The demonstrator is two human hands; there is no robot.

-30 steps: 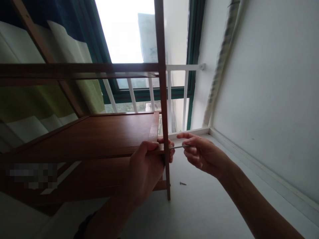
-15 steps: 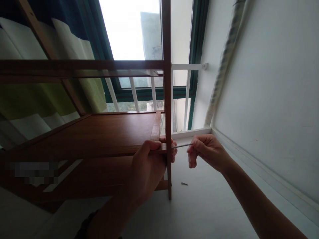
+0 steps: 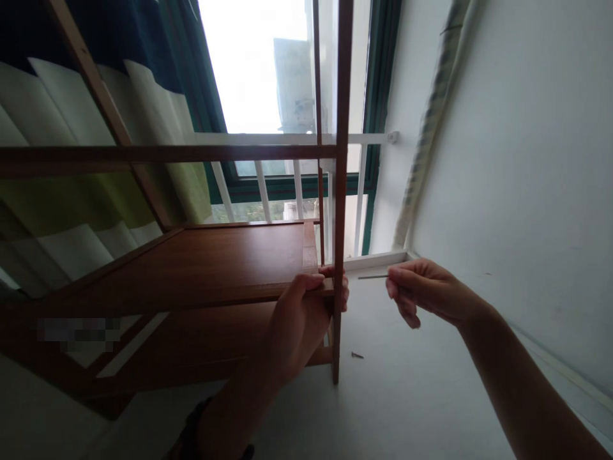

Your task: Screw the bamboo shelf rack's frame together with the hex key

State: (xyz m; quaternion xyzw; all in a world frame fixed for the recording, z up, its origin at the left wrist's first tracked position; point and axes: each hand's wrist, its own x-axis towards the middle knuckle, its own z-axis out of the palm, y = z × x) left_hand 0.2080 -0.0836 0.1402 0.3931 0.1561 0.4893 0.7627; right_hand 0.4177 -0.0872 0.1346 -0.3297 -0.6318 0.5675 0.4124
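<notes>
My left hand [image 3: 301, 319] is closed around the end of a brown wooden shelf rail [image 3: 322, 291], with its fingertips showing behind the upright post [image 3: 339, 211]. My right hand [image 3: 426, 291] pinches a thin metal hex key [image 3: 372, 276] between thumb and fingers. The key's straight shaft points left at the post, with a gap between its tip and the wood. Its other end is hidden in my fingers. Below, a small screw [image 3: 357, 355] lies on the pale floor, right of the post's foot.
The wooden shelf unit [image 3: 239, 255] fills the left, with a long crossbar [image 3: 191, 153] above its boards. Behind it are a striped curtain [image 3: 143, 96], a green-framed window and white railings [image 3: 261, 185]. A white wall [image 3: 536, 160] with a wrapped pipe [image 3: 426, 134] stands at the right.
The hex key has come away from the post as my right hand moved right. My left hand keeps its hold on the rail. The shelf sits farther right in view.
</notes>
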